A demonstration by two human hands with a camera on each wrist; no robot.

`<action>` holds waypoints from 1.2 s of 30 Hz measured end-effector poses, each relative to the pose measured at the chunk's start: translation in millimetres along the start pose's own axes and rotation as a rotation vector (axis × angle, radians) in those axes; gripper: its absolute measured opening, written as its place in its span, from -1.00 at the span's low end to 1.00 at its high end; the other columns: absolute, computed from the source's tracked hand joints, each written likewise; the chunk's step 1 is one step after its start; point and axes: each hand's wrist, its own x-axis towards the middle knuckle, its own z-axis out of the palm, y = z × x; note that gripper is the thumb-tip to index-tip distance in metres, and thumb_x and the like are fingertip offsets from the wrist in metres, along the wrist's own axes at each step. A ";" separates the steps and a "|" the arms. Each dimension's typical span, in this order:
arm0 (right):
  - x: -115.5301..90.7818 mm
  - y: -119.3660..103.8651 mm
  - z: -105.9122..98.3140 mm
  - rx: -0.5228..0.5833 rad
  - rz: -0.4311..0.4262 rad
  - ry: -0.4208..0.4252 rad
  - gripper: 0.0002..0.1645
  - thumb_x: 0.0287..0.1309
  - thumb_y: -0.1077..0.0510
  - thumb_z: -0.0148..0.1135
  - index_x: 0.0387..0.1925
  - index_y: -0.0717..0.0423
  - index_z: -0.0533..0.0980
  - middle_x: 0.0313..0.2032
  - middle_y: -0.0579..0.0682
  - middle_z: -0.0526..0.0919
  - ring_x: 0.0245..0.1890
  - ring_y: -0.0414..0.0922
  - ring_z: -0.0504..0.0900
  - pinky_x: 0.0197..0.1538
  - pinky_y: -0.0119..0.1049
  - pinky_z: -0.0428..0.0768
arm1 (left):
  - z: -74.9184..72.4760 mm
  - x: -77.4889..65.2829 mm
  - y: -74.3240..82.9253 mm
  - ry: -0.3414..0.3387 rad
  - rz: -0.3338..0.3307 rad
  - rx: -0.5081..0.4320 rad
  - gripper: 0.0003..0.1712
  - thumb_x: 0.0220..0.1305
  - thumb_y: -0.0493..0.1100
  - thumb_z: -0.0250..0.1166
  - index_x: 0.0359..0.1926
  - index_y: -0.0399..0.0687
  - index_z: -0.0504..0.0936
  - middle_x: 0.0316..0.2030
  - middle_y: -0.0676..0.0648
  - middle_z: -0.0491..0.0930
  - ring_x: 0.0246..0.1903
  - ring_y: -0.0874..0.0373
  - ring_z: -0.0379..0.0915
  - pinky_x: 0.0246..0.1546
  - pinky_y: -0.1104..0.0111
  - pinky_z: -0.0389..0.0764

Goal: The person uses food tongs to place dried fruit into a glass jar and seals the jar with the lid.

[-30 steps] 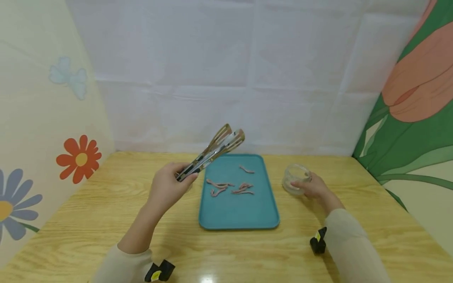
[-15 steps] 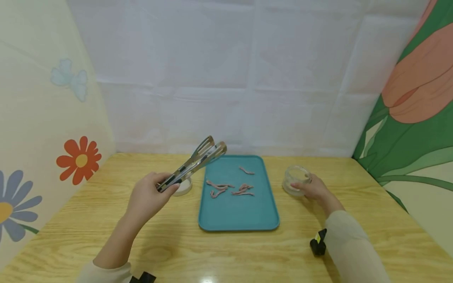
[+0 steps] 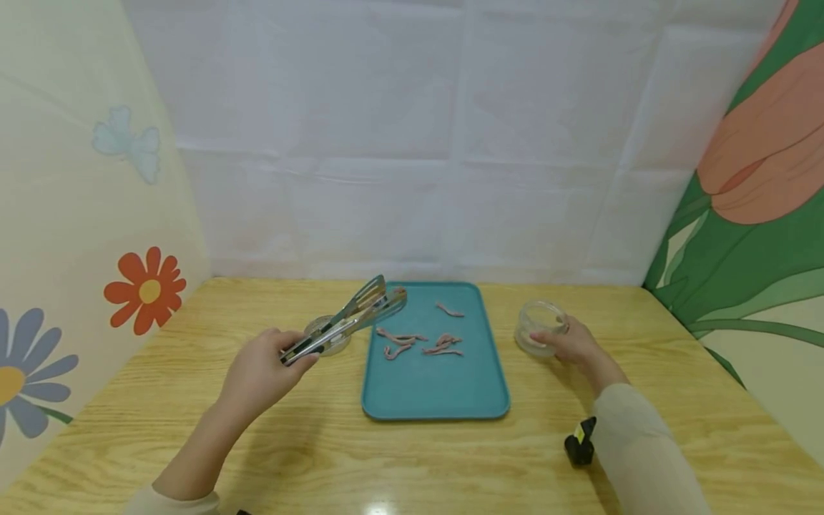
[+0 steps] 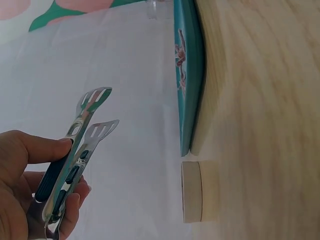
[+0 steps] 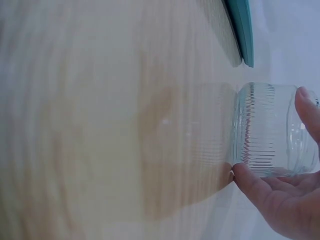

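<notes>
My left hand [image 3: 262, 372] holds a pair of metal tongs [image 4: 75, 150] with dark grip inserts, their slotted tips apart and nothing between them. In the head view the tongs [image 3: 341, 329] reach over a round lid [image 3: 337, 347] toward the tray's left edge. The lid [image 4: 191, 192] shows a pale, low side in the left wrist view. My right hand [image 3: 573, 340] grips a clear glass jar [image 3: 531, 345] standing upright on the table, thumb on one side and fingers on the other. Ridges run along the lower wall of the jar [image 5: 260, 130] in the right wrist view.
A blue-green tray [image 3: 434, 397] lies mid-table between the hands. On it are several thin pinkish strips [image 3: 400, 337], with one strip [image 3: 449, 310] apart near the back. The wooden table [image 3: 399, 465] ends at a white backdrop [image 3: 412, 179], with floral side panels.
My left hand with the tongs has moved left, down and nearer to me, and the tongs' tips have dropped and spread wider. The right hand stays at the jar.
</notes>
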 end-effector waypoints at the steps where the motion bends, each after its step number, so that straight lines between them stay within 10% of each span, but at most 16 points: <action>1: -0.2 -0.1 -0.1 0.000 0.000 -0.001 0.02 -0.05 -0.05 0.23 0.18 0.49 -0.08 0.04 0.40 0.18 -0.14 0.05 0.32 -0.23 -0.24 0.39 | 0.3 -0.5 -0.4 -0.013 -0.004 0.012 -0.66 -0.02 -0.10 0.30 -0.21 -0.19 0.58 -0.53 -0.01 0.40 -0.61 0.16 0.22 -0.64 0.33 0.24; 36: -3.2 -2.3 -0.1 -0.003 0.011 0.002 0.06 -0.07 -0.07 0.24 0.19 0.49 -0.10 0.07 0.41 0.15 -0.07 0.08 0.27 -0.17 -0.21 0.36 | 24.3 -3.6 -2.9 -0.164 -0.004 0.269 -0.68 -0.09 -0.09 0.34 -0.25 -0.11 0.61 -0.54 -0.02 0.37 -0.69 0.19 0.18 -0.78 0.36 0.21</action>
